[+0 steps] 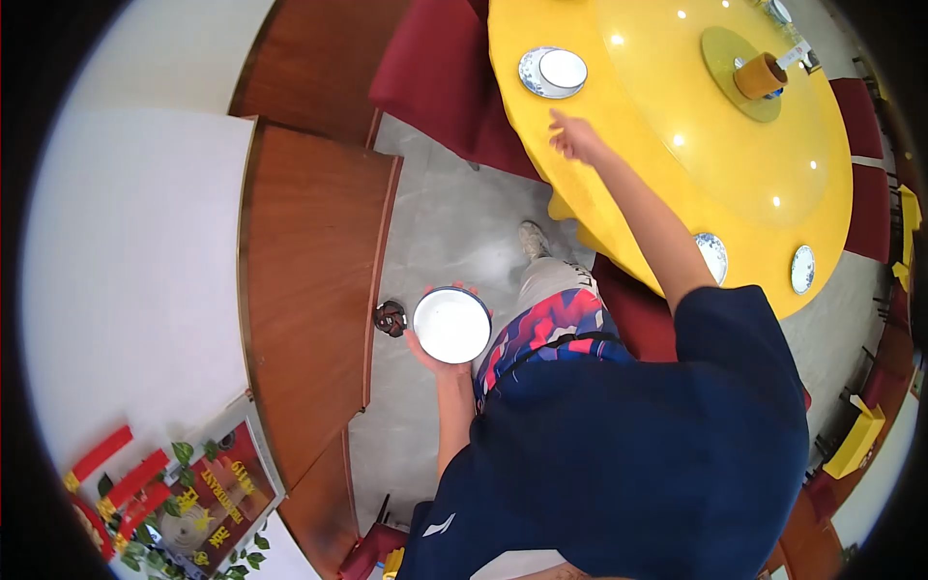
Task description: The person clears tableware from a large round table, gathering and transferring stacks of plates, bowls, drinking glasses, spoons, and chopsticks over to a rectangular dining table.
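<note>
A white bowl with a dark rim (452, 326) rests in my left hand (432, 356), whose fingers curl round its sides. Over the edge of the yellow table (619, 193) reaches my right hand (576, 138), with nothing visible in it and a finger pointing outward. Just beyond that hand, a white bowl (564, 69) sits on a blue-patterned plate (532, 85). Two more patterned plates, one (713, 256) partly behind my right arm and one (803, 270) further right, lie on the table.
A round glass turntable (696, 126) carries a green disc (720, 58) with a brown container (758, 76). Dark red chairs (445, 82) surround the table. Wooden panelling (314, 271) stands at the left, near a dark object (391, 318) on the grey floor.
</note>
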The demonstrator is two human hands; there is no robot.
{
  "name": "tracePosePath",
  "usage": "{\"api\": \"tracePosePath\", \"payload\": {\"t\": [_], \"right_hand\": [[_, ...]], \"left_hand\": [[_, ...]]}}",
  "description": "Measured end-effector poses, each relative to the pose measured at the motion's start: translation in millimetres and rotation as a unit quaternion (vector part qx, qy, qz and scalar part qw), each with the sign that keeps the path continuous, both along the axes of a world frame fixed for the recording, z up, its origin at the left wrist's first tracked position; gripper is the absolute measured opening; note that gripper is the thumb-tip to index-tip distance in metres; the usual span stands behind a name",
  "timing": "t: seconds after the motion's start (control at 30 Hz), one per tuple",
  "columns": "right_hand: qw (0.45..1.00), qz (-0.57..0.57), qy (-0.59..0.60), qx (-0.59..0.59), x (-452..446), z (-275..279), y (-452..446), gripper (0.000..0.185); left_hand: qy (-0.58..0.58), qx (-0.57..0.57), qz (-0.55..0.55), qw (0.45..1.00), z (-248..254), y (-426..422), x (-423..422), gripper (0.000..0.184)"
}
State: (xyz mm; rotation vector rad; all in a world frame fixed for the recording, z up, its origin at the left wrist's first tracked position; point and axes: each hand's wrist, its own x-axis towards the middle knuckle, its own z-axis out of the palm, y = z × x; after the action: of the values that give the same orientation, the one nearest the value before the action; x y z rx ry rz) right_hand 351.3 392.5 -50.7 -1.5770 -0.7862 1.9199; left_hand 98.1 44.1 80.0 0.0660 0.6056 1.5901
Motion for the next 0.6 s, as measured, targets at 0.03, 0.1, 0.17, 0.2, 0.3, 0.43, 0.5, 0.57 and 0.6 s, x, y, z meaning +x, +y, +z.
{"api": "tracePosePath", "payload": {"t": [0.03, 0.1, 0.17, 0.2, 0.3, 0.43, 0.5, 0.57, 0.6], "right_hand": [[0.996, -0.071, 0.039, -0.041, 4.7, -25.0, 35.8, 0.065], [0.982, -0.156, 0.058, -0.086, 8.8, -50.8, 83.7, 0.064], [0.975, -0.188, 0.056, -0.104, 8.7, -61.0, 111.4, 0.062], [0.975, -0.196, 0.035, -0.100, 8.5, -67.1, 118.2, 0.057], [0.971, -0.220, -0.008, -0.097, 8.8, -81.0, 126.6, 0.045], [0.967, -0.234, -0.064, -0.074, 14.1, -93.8, 132.7, 0.029], [0.966, -0.230, -0.106, -0.048, 10.4, -86.3, 128.6, 0.027], [0.962, -0.233, -0.144, -0.014, 4.2, -74.5, 134.9, 0.025], [0.950, -0.262, -0.173, -0.006, -1.5, -71.1, 134.5, 0.026]], "left_hand": [[0.008, -0.005, 0.011, 1.000, 3.6, 13.2, -5.4, 0.078], [0.021, -0.016, 0.034, 0.999, 14.9, 33.7, -13.6, 0.077], [0.027, -0.024, 0.037, 0.999, 16.0, 50.3, -25.0, 0.077], [0.029, -0.034, 0.043, 0.998, 16.3, 55.2, -30.6, 0.076], [0.025, -0.076, 0.043, 0.996, 9.8, 77.5, -56.2, 0.075], [0.016, -0.094, 0.007, 0.995, 2.3, 127.9, -97.9, 0.075], [0.017, -0.071, -0.035, 0.997, -10.5, 155.5, -130.2, 0.075], [0.015, -0.038, -0.091, 0.995, -12.7, 198.1, -159.2, 0.075], [0.015, -0.031, -0.107, 0.994, -16.2, 219.5, -178.1, 0.075]]}}
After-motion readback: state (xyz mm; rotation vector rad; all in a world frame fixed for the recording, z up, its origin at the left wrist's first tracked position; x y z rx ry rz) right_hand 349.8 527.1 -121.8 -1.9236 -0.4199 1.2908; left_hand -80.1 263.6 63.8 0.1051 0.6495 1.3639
